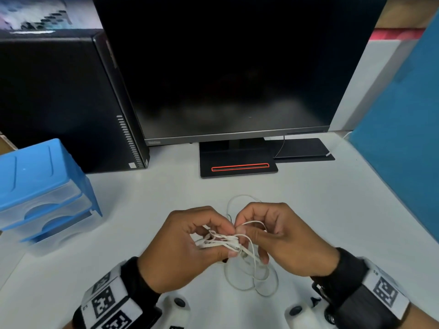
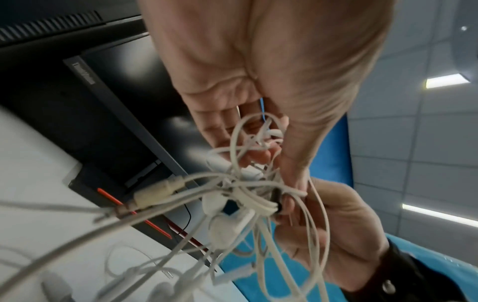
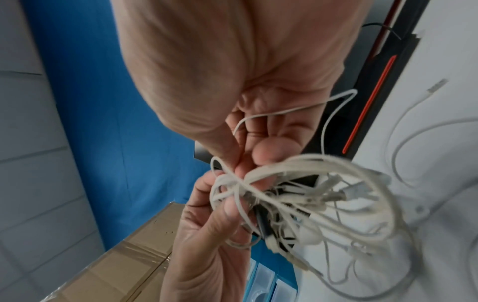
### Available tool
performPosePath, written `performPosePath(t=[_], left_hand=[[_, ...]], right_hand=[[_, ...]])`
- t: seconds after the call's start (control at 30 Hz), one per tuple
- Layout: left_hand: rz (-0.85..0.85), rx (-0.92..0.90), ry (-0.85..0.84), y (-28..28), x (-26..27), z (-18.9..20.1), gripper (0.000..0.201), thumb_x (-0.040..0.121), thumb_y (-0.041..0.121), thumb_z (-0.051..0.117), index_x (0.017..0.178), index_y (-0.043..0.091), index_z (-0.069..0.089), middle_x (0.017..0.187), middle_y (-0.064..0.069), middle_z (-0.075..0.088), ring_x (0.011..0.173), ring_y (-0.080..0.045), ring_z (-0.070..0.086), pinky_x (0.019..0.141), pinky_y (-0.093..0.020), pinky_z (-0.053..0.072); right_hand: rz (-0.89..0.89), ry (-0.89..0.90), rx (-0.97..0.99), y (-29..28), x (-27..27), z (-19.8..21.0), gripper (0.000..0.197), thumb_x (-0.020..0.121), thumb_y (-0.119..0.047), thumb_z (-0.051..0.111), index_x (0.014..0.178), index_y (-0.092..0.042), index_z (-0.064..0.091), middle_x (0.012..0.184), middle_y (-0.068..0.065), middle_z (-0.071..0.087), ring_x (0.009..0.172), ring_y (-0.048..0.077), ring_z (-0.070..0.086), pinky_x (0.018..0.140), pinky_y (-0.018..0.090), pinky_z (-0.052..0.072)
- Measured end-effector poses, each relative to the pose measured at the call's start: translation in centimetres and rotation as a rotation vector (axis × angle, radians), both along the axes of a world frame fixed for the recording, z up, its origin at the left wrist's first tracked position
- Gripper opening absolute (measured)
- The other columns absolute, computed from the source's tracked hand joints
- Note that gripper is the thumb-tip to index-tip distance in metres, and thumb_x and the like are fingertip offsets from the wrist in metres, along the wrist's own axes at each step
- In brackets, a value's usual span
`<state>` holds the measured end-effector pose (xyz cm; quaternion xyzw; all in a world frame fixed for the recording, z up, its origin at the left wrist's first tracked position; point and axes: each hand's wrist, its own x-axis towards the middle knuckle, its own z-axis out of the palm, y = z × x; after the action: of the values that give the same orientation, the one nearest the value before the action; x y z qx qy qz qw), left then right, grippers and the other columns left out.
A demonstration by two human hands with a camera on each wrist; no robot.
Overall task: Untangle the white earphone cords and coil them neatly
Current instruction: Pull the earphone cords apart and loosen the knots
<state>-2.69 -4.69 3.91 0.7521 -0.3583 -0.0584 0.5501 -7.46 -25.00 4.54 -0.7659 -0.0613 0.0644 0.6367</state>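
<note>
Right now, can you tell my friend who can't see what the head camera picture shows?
Two hands, the left hand and the right hand, pinch a tangled bunch of white earphone cords just above a white desk, with loops trailing onto it. Behind stand a dark monitor and a blue drawer box.

Earphone cords (image 1: 237,243): white, off-white to greyish in the wrist views; desk (image 1: 308,210): pale grey-white; monitor (image 1: 232,67): black, dark screen; monitor base (image 1: 238,160): black with a red-orange slot outline; computer tower (image 1: 59,103): black; drawer unit (image 1: 42,184): blue frame, translucent clear drawers; partition (image 1: 403,143): blue; wrist bands (image 1: 111,302): white with black square-code markers.
</note>
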Motion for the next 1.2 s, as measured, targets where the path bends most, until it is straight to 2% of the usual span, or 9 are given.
performPosePath(t=[0.17,0.3,0.43,0.6,0.7,0.83,1.0,1.07,1.2], left_hand=[[0.101,-0.057,-0.211,-0.8,-0.5,-0.9,0.007,0.078,0.023,0.076,0.084,0.023,0.074,0.075,0.01,0.068,0.068,-0.015,0.064,0.064,-0.029,0.051],[0.157,-0.064,-0.371,-0.6,0.1,-1.6,0.003,0.081,0.019,0.073,0.084,0.018,0.074,0.078,0.011,0.066,0.07,-0.012,0.064,0.062,-0.029,0.05],[0.178,0.061,-0.629,-0.7,0.5,-2.2,0.007,0.083,0.013,0.074,0.085,0.019,0.074,0.08,0.008,0.065,0.069,-0.016,0.059,0.057,-0.032,0.048],[0.153,0.199,-0.818,-0.7,0.5,-3.0,0.017,0.077,0.007,0.074,0.083,0.023,0.075,0.081,0.008,0.064,0.067,-0.017,0.055,0.055,-0.034,0.044],[0.208,0.237,-0.78,-0.4,0.7,-3.1,0.011,0.081,0.016,0.072,0.084,0.026,0.075,0.082,0.009,0.064,0.066,-0.015,0.055,0.056,-0.033,0.046],[0.349,0.274,-0.694,0.0,1.3,-2.9,0.01,0.08,0.021,0.072,0.085,0.028,0.076,0.087,0.015,0.068,0.067,-0.011,0.058,0.056,-0.03,0.05],[0.269,0.214,-0.446,-0.3,0.2,-2.1,0.014,0.078,0.042,0.071,0.088,0.033,0.074,0.097,0.024,0.07,0.083,0.0,0.065,0.07,-0.03,0.053],[0.259,0.124,-0.293,-0.4,0.1,-1.9,0.02,0.08,0.046,0.068,0.093,0.033,0.074,0.096,0.025,0.071,0.088,0.001,0.067,0.076,-0.023,0.053],[0.28,0.007,-0.134,-0.7,0.2,-1.8,0.019,0.076,0.042,0.075,0.093,0.035,0.071,0.086,0.019,0.073,0.077,-0.008,0.065,0.072,-0.011,0.043]], right_hand=[[-0.097,-0.062,0.063,0.0,0.2,-0.1,0.009,0.086,-0.017,0.066,0.081,-0.011,0.069,0.069,0.005,0.067,0.061,0.018,0.057,0.044,0.026,0.047],[-0.206,-0.128,0.08,0.5,0.1,-0.3,0.011,0.091,-0.001,0.065,0.081,-0.005,0.068,0.068,0.002,0.069,0.061,0.005,0.06,0.055,0.013,0.045],[-0.329,-0.1,0.169,1.2,0.0,-1.1,0.012,0.09,-0.001,0.066,0.079,-0.004,0.068,0.071,0.009,0.072,0.069,0.014,0.066,0.069,0.021,0.051],[-0.392,0.057,0.256,2.6,-0.4,-2.0,0.009,0.084,-0.002,0.068,0.076,-0.005,0.071,0.071,0.009,0.069,0.066,0.012,0.061,0.063,0.019,0.048],[-0.376,0.086,0.226,2.1,-0.2,-1.9,0.016,0.089,0.0,0.065,0.076,-0.006,0.071,0.072,0.009,0.065,0.068,0.013,0.057,0.066,0.022,0.047],[-0.38,0.029,0.211,0.9,0.4,-0.9,0.017,0.09,0.002,0.062,0.076,-0.004,0.07,0.066,0.002,0.063,0.06,0.003,0.053,0.058,0.01,0.041],[-0.355,-0.026,0.178,1.2,0.2,-0.8,0.012,0.089,0.002,0.064,0.079,-0.001,0.069,0.073,0.016,0.069,0.064,0.011,0.059,0.06,0.014,0.044],[-0.332,-0.033,0.186,1.1,0.2,-0.7,0.011,0.089,0.003,0.064,0.08,-0.001,0.069,0.073,0.013,0.071,0.065,0.01,0.062,0.061,0.014,0.046],[-0.314,-0.104,0.116,1.0,0.0,-0.4,0.011,0.087,0.0,0.068,0.08,-0.008,0.072,0.072,0.007,0.071,0.065,0.012,0.062,0.063,0.021,0.049]])
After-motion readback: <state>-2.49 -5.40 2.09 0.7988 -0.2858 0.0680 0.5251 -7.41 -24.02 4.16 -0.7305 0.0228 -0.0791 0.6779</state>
